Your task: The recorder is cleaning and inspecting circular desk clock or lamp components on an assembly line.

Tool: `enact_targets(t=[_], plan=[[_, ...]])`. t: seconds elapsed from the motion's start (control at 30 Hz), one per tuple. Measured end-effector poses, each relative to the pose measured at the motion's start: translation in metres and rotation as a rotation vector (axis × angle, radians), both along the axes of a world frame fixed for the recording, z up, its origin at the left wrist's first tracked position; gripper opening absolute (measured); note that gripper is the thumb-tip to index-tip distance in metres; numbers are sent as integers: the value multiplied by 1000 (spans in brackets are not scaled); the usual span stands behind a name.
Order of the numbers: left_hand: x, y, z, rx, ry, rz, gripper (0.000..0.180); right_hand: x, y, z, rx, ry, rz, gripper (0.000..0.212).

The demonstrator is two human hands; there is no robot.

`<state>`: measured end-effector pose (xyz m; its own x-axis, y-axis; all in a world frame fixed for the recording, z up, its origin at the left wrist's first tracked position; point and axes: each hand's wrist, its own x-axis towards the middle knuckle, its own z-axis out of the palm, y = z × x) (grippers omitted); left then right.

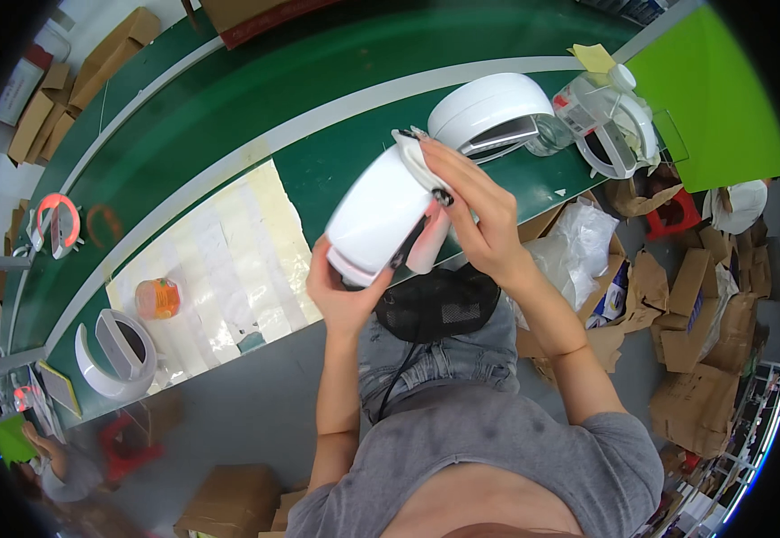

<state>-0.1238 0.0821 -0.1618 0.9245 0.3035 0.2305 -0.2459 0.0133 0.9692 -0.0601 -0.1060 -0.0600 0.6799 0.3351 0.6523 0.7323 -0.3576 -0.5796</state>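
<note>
A glossy white, curved device with a rounded shell [376, 211] is held up tilted between my two hands, above the near edge of the green table. My left hand [347, 289] is closed around its lower left end. My right hand [481, 215] presses a white cloth [415, 160] against its upper right end, fingers wrapped over the cloth. Part of the cloth hangs below that hand. The device's underside is mostly hidden. Just beyond my right hand, a similar white device [497, 106] stands on the table, its dark opening facing me.
A pale sheet [219, 269] bears an orange-labelled jar [157, 299]; beside it lies another white device [119, 357]. At right stand a clear bottle [589, 100] and a further white device [612, 152]. Cardboard boxes [690, 403] crowd the right floor. Another person [62, 466] is at lower left.
</note>
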Motion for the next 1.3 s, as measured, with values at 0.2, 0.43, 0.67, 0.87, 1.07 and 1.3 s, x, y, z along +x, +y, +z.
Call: enact_targets(t=[0.2,0.43,0.67,0.87,1.07,1.3], plan=[[-14,0,17,-645,119,-158,71,-16,8,-4,223,233,-54,32],[-19,14,44,-1104,155,-93,54,-47,22,-14,238,107,27,38],[-24,5,56,-1172,304,-276,49,-30,6,22,499,555,-216,33],[-21,1,66,-1023,271,-163,47,-25,-2,24,168,-79,238,36],[-11,6,55,-537,92,83,45,-42,0,6,461,462,-285,21],[-21,-27,57,-534,-5,120,39,-43,53,-12,-61,-266,-59,29]])
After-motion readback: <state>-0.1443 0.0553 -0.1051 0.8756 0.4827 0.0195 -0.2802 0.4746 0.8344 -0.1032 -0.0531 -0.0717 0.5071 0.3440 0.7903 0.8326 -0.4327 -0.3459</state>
